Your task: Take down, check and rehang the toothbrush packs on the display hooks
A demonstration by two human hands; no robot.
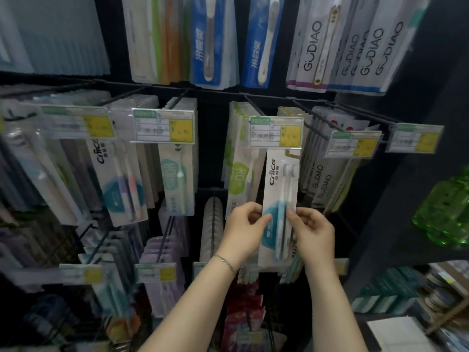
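Note:
A white Cnice toothbrush pack [278, 181] with a blue patch and two brushes stands upright in front of the middle row of hooks. My left hand [245, 229] pinches its lower left edge. My right hand [313, 231] pinches its lower right edge. The pack's top reaches up behind the price tag [276, 132] at the end of a black display hook [250, 100]. Whether the pack hangs on that hook is hidden by the tag. A matching Cnice pack [119, 184] hangs two hooks to the left.
Rows of hooks carry other packs: green-and-white ones [237, 174] just left of the held pack, GUDIAO packs [319, 181] to the right and above. A dark shelf upright [396, 199] stands at the right, with green bottles [446, 212] beyond it. Lower hooks hold more packs.

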